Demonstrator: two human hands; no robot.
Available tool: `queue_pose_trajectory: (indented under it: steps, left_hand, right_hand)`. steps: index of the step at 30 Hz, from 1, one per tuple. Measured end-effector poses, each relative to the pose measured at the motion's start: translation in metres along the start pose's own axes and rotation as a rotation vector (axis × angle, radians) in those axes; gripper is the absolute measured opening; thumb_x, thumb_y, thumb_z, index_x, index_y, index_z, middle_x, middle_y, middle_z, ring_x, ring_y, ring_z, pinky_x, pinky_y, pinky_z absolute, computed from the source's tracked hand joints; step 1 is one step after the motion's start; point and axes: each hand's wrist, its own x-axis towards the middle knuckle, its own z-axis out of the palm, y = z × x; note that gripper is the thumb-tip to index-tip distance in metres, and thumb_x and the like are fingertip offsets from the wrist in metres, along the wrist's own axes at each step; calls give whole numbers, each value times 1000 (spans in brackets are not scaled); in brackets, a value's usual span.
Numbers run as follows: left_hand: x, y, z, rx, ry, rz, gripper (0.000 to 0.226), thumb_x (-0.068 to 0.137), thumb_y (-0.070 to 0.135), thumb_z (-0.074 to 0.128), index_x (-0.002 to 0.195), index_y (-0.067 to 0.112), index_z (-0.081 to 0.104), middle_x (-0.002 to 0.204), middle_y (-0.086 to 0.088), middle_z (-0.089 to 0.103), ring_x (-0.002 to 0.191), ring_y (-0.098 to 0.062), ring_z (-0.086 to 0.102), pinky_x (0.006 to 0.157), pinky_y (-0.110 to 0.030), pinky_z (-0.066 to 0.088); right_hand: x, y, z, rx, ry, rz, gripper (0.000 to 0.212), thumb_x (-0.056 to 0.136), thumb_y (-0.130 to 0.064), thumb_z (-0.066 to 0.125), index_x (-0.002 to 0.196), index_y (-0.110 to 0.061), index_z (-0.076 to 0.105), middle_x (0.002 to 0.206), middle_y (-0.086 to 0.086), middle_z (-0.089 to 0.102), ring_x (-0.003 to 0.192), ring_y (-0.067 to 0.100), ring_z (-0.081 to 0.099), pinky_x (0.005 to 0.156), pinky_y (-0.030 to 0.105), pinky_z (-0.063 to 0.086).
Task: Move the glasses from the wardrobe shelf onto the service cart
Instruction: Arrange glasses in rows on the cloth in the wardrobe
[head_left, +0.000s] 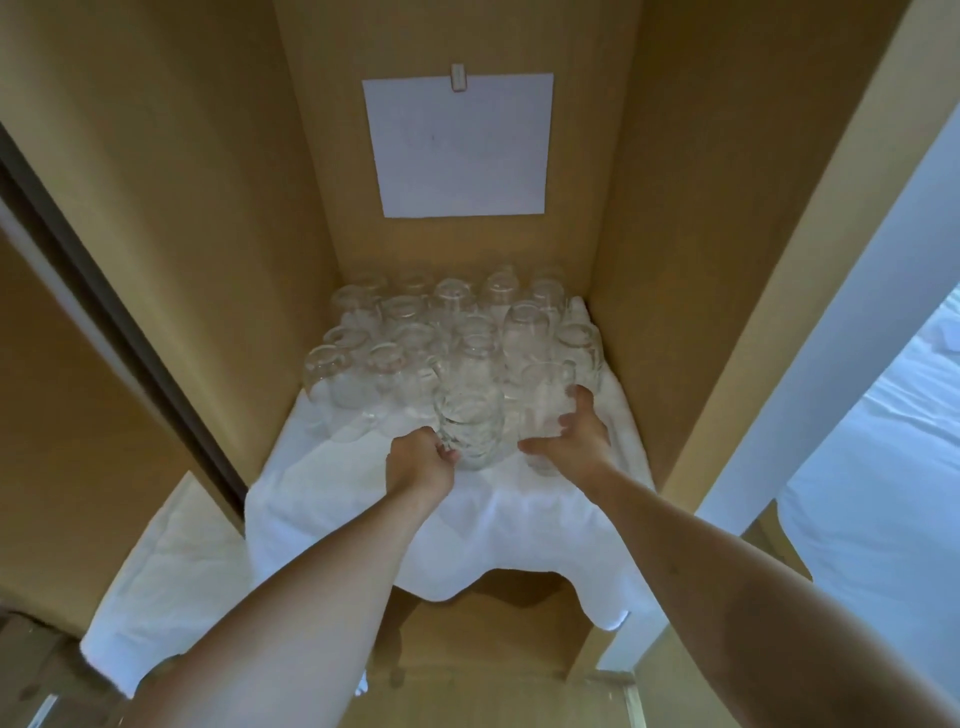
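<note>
At the far left of the head view, a dark sliding-door edge (111, 332) runs down beside the tan wardrobe wall (208, 218). Below it, a folded white cloth (156, 566) lies on a lower level, apart from the shelf above. Moving rightward, the wardrobe shelf is covered by a white towel (467, 530) whose front edge hangs over the shelf lip in soft folds. On the back half of that towel stand the glasses (415, 332), clear tumblers packed close together in several rows, most of them upside down; their exact number is hard to tell because the glass blurs together.

The left hand (421, 462) reaches in from below with its fingers curled against the left side of the front glass (470, 431), which stands at the front of the cluster; whether the fingers fully wrap it cannot be told, but they grip its lower part. Just to the right, the right hand (574, 431) is spread round a second glass (545, 400), thumb low on the near side and fingers curved up along the right side, holding it. Both glasses sit on the towel, just beside each other.

Above them, a white sheet of paper (460, 145) is fixed by a small clip (457, 77) to the wardrobe's back panel. Farther right, past the wardrobe's right wall (701, 260), a white frame (831, 374) slants down, and white bedding (893, 467) shows at the edge.
</note>
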Motion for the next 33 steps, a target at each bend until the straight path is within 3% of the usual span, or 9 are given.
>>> queue_pose_trajectory:
  steps: [3, 7, 9, 12, 15, 23, 27, 29, 33]
  left_hand:
    - [3, 2, -4, 112, -29, 32, 26, 97, 35, 66, 94, 10, 60, 107, -14, 67, 104, -37, 64, 81, -38, 52]
    - [9, -1, -5, 152, -46, 60, 28, 97, 36, 66, 105, 9, 64, 114, -14, 67, 109, -37, 63, 82, -38, 51]
    - [10, -2, -6, 166, -57, 74, 29, 97, 37, 65, 103, 9, 63, 113, -15, 66, 108, -37, 63, 78, -37, 50]
    - [13, -2, -8, 182, -72, 81, 27, 97, 37, 65, 91, 12, 56, 110, -15, 67, 106, -37, 65, 72, -35, 46]
    - [14, -3, -9, 185, -90, 77, 25, 96, 33, 64, 85, 14, 51, 105, -14, 67, 100, -36, 66, 73, -36, 51]
    - [16, -5, -7, 190, -90, 93, 25, 98, 35, 61, 85, 16, 50, 101, -12, 66, 97, -33, 67, 68, -32, 45]
    - [16, -6, -7, 171, -84, 99, 25, 98, 33, 61, 84, 16, 50, 88, -6, 60, 96, -33, 66, 66, -31, 43]
    - [16, -7, -8, 162, -83, 93, 26, 98, 33, 60, 80, 18, 48, 80, -1, 51, 94, -32, 64, 66, -31, 42]
    - [16, -7, -8, 160, -77, 94, 27, 98, 33, 59, 80, 17, 47, 82, -2, 51, 92, -33, 64, 66, -32, 42]
  right_hand:
    - [-4, -12, -14, -160, 10, 11, 112, 71, -42, 89, 155, -45, 15, 137, 12, 43, 118, 27, 50, 71, 26, 49]
    - [-1, -32, -31, -449, 14, 49, 115, 72, -47, 87, 156, -51, 9, 143, 17, 34, 134, 38, 37, 99, 41, 46]
    - [2, -42, -33, -604, 11, 56, 115, 70, -40, 89, 156, -44, 14, 141, 16, 39, 134, 37, 35, 97, 43, 48]
    - [6, -55, -33, -732, 32, 46, 101, 65, -33, 92, 143, -21, 28, 120, 9, 51, 128, 34, 37, 87, 43, 50]
    - [10, -65, -30, -910, 25, -30, 78, 66, -28, 88, 127, -22, 40, 107, 5, 54, 121, 32, 42, 87, 42, 45]
    - [29, -75, -6, -1200, 58, -313, 58, 80, -11, 70, 135, -26, 57, 132, 18, 40, 127, 40, 37, 106, 50, 40]
    - [41, -78, 0, -1210, 72, -410, 64, 79, -5, 67, 139, -19, 49, 127, 19, 42, 122, 38, 41, 103, 43, 40]
    - [47, -82, 1, -1121, 81, -381, 68, 75, -4, 72, 136, -12, 43, 129, 21, 43, 126, 39, 40, 103, 40, 39]
    - [58, -83, 3, -958, 55, -391, 77, 72, -9, 85, 138, -11, 46, 136, 15, 46, 132, 32, 38, 105, 32, 37]
